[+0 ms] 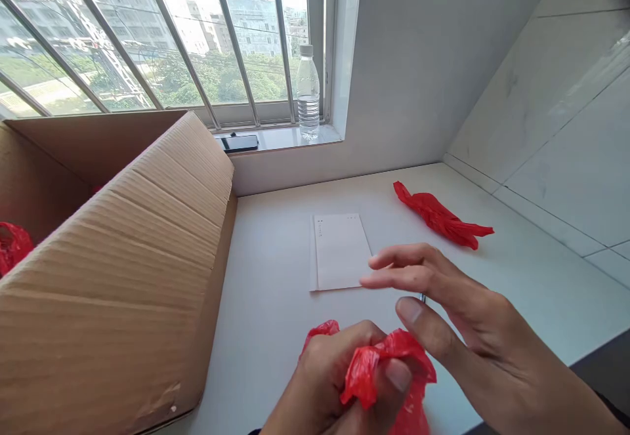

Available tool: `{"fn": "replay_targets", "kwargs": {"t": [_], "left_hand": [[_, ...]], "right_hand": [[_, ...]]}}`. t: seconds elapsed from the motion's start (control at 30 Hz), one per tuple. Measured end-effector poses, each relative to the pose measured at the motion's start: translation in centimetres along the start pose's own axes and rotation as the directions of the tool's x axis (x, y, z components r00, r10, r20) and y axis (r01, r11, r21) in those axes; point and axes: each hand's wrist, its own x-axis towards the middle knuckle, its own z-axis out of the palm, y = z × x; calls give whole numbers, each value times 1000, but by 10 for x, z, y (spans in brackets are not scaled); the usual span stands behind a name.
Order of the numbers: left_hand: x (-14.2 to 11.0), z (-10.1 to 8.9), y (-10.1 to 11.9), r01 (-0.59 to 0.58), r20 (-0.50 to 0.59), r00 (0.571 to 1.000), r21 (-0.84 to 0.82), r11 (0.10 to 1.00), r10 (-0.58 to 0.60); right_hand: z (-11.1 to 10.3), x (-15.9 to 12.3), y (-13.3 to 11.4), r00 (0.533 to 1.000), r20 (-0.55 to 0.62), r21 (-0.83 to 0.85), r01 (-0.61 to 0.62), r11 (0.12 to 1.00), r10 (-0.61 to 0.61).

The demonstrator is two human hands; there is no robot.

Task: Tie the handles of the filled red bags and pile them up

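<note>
Your left hand clutches a scrunched red plastic bag; your right hand, at its 2 o'clock, hangs open. Bag looks super light, floppy, kinda slippery, so pinch the bunched folds.

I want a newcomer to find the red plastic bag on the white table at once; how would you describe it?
On the white table, look right of the white rectangular paper, towards the pale tiled wall. There lies the long, twisted red plastic bag. Unlike the crumpled red plastic bag in the left hand, nothing holds it.
</note>
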Motion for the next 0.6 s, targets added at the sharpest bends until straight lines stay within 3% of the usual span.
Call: {"fn": "replay_targets", "kwargs": {"t": [0.13, 0.23, 0.37, 0.47, 0.6], "left_hand": [[4, -2, 2, 89, -75, 992, -174, 981, -103], [6, -6, -6, 213, -156, 951, -288, 934, -266], [8, -13, -18, 240, -186, 917, -450, 860, -353], [10, -21, -21, 257, -137, 915, -524, 812, -379], [8, -32, -20, 212, -110, 951, -447, 869, -288]], "right_hand": [[-1, 0, 9, 966, 217, 113, -167, 979, 140], [7, 1, 12, 955, 224, 204, -241, 949, 194], [15, 5, 10, 938, 219, 248, -321, 914, 270], [18, 2, 7, 948, 225, 297, -285, 912, 223], [23, -6, 8, 980, 184, 274, -122, 954, 73]]}}
